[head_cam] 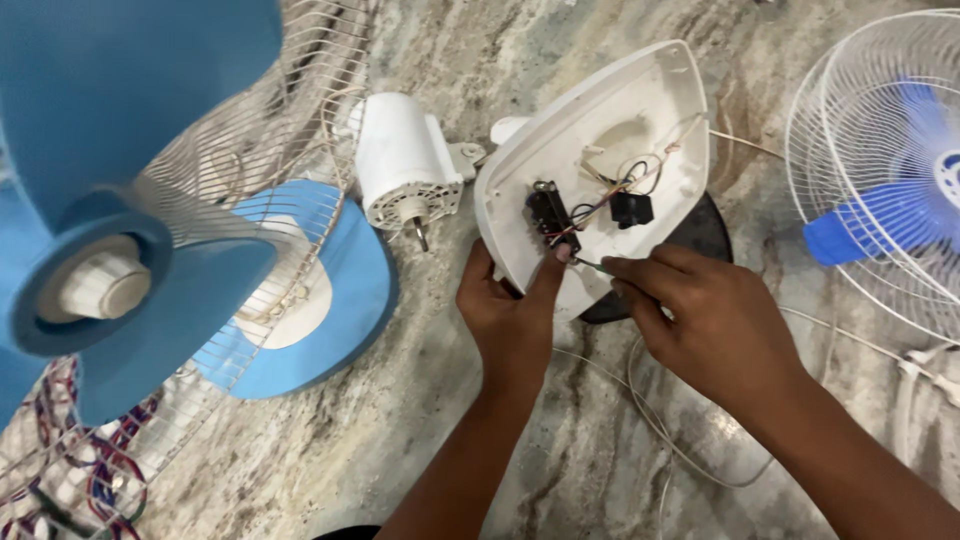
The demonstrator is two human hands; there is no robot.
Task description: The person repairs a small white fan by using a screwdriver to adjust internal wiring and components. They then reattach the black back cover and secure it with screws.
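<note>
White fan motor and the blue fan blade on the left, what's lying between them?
In the head view, a wire fan guard lies between the white motor and blue blade.

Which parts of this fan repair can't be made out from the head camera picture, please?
- Head view: the tip of the thin tool in the right hand is too small to tell.
- The left hand covers the lower edge of the white housing.
- The dark base lies mostly behind the housing.
- The assembled fan is cut off by the right edge.
</note>
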